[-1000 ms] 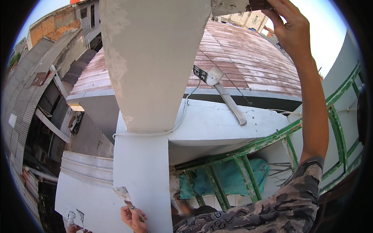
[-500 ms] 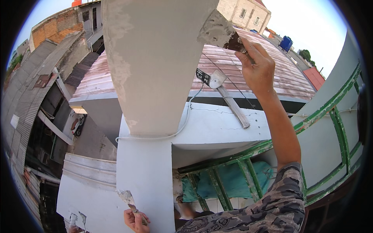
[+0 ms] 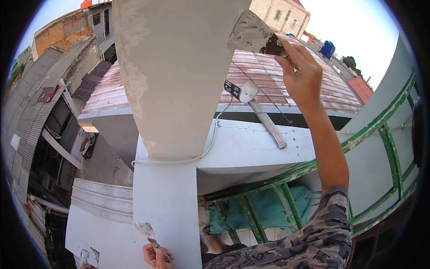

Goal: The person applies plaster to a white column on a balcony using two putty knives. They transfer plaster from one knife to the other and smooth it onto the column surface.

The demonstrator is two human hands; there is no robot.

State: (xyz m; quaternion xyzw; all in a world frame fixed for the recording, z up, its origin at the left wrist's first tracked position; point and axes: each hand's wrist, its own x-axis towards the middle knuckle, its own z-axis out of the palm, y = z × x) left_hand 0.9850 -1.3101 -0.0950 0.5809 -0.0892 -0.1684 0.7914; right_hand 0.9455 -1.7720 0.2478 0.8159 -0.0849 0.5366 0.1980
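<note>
High on the right, my right hand (image 3: 305, 76) grips a wide, putty-smeared filling knife (image 3: 251, 32) between thumb and fingers. Its blade lies at the right edge of a grey-plastered column (image 3: 179, 76); whether it presses on the surface, I cannot tell. Pale, uneven patches run down the column's left side. Low in the view, my left hand (image 3: 156, 258) is closed round the handle of a smaller putty knife (image 3: 146, 231). That blade points up and left, coated with whitish putty, in front of a white wall.
A green ladder (image 3: 286, 206) slants across the right, beside my right arm. A thin white cable (image 3: 172, 160) loops round the column's foot. A wooden stick (image 3: 268, 123) with a pale plate rests on the white ledge (image 3: 251, 154). Beyond lies a reddish corrugated roof (image 3: 268, 80).
My right hand has shifted slightly right and down, with its blade still by the column's edge. My left hand keeps hold of the smaller putty knife almost unmoved. The view has shifted a little.
</note>
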